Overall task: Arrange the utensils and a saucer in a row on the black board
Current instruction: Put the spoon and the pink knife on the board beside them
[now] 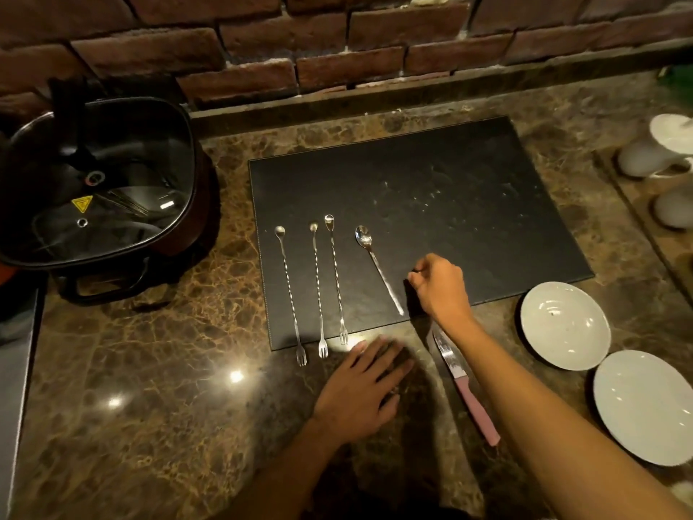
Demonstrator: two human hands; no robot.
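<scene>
The black board (450,204) lies on the marble counter. On its left part lie three long twisted bar spoons with fork ends (290,294) (318,290) (336,279), side by side, their fork tips over the board's near edge. A plain spoon (378,270) lies angled to their right. My right hand (440,285) hovers just right of that spoon's handle, fingers curled, nothing seen in it. My left hand (362,388) rests flat on the counter below the board. A pink-handled knife (465,384) lies on the counter, partly under my right forearm. Two white saucers (564,324) (645,405) sit at right.
A square electric pot with a glass lid (101,182) stands at the left. White cups (645,155) stand on a tray at the far right. A brick wall runs along the back of the counter.
</scene>
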